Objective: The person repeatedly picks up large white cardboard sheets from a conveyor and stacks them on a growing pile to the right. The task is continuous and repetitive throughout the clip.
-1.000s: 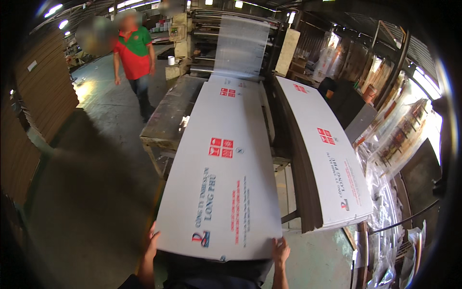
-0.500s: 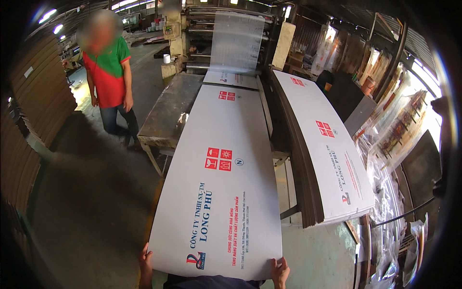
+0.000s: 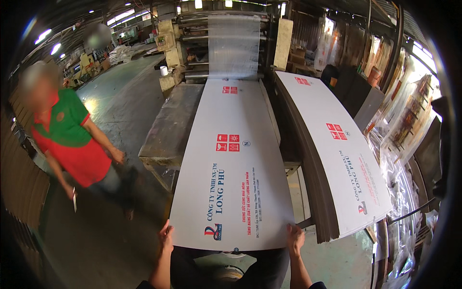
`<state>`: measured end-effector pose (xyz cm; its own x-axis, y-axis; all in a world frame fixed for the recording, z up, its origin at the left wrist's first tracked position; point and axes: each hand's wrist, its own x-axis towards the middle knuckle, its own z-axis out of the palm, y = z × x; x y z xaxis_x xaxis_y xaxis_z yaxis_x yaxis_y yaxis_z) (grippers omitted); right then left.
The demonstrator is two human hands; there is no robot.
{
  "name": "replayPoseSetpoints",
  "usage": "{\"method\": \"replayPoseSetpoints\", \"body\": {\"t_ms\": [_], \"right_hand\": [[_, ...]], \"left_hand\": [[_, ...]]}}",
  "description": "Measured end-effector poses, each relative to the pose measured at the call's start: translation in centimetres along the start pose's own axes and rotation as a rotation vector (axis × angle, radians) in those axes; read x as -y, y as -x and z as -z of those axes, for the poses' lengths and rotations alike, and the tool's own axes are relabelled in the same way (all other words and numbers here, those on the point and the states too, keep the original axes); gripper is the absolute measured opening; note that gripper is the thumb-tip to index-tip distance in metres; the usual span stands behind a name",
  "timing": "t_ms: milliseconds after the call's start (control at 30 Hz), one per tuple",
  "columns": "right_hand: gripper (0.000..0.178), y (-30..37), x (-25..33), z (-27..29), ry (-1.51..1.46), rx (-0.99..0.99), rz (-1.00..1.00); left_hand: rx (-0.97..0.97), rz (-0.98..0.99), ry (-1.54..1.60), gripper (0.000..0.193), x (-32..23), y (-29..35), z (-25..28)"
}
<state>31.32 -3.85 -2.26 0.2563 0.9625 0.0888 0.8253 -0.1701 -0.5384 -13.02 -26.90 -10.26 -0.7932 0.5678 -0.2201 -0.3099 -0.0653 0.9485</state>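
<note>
A long white printed cardboard sheet (image 3: 197, 192) stretches from my lap to the machine, with red symbols and blue and red lettering on its face. My left hand (image 3: 166, 236) is closed on its near left corner. At the near right corner my right hand (image 3: 295, 237) grips the edge, fingers at the rim. The sheet's far end lies at the machine rollers (image 3: 197, 76), beneath a hanging band of clear film (image 3: 234, 45). Whether that end is between the rollers I cannot tell.
To the right stands a tall stack of matching printed sheets (image 3: 332, 125). A metal side table (image 3: 171, 120) is left of my sheet. A person (image 3: 72, 135) in a red and green shirt walks close on the left, holding something thin. Crumpled clear plastic (image 3: 399, 221) lies far right.
My hands and the sheet have moved forward toward the rollers, closing the gap to the sheet ahead. The person has come nearer on the left.
</note>
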Motion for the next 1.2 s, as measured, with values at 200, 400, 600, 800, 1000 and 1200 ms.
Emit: {"method": "replayPoseSetpoints", "body": {"t_ms": [200, 400, 600, 800, 1000, 1200], "right_hand": [[0.054, -6.6, 1.7, -6.0, -0.123, 0.217, -0.088], [0.057, -12.5, 3.8, -13.1, -0.172, -0.067, -0.02], [0.049, -19.4, 10.6, -2.9, -0.177, -0.017, 0.613], [0.071, -19.7, -1.3, 15.6, 0.384, -0.241, 0.048], [0.081, -6.3, -8.0, 12.3, 0.479, -0.173, 0.154], [0.04, -6.2, -8.3, 16.8, 0.481, -0.051, 0.327]], "left_hand": [[0.037, -0.072, 0.04, 0.049, 1.3, -7.0, -4.3], [-0.065, -0.03, -0.009, 0.054, 2.0, -14.9, -7.9], [-0.494, 0.079, 0.33, 0.075, 1.2, -18.9, -9.2], [0.2, 0.559, 0.04, 0.032, 5.1, -4.5, -8.2], [0.57, 0.71, -0.197, 0.032, 7.6, 11.5, -11.8], [1.098, 0.591, -0.323, 0.034, 6.8, 16.9, -16.8]]}}
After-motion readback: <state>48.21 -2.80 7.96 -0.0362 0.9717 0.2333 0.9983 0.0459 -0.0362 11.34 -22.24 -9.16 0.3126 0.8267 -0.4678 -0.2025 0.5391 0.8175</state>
